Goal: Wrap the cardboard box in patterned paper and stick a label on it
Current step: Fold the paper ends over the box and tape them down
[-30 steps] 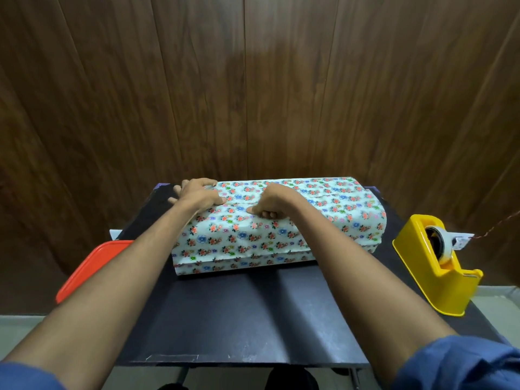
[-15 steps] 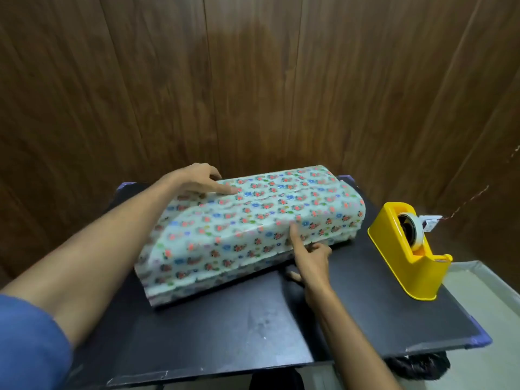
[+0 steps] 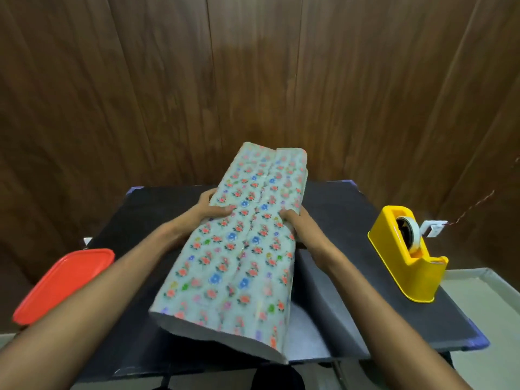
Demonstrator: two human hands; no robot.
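We are gripping box (image 3: 239, 249) mid-desk, left hand (image 3: 209, 211) and right hand (image 3: 298, 223) fingers curled round its sides; paper wrapped lengthwise, near end looking open; ends, label remaining.

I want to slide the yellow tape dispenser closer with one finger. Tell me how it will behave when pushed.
The yellow tape dispenser has a broad flat base on the black table top, so it will probably slide rather than tip. Its chunky body suggests it may be weighted and resist a light nudge. Push low: the tape roll sits high.
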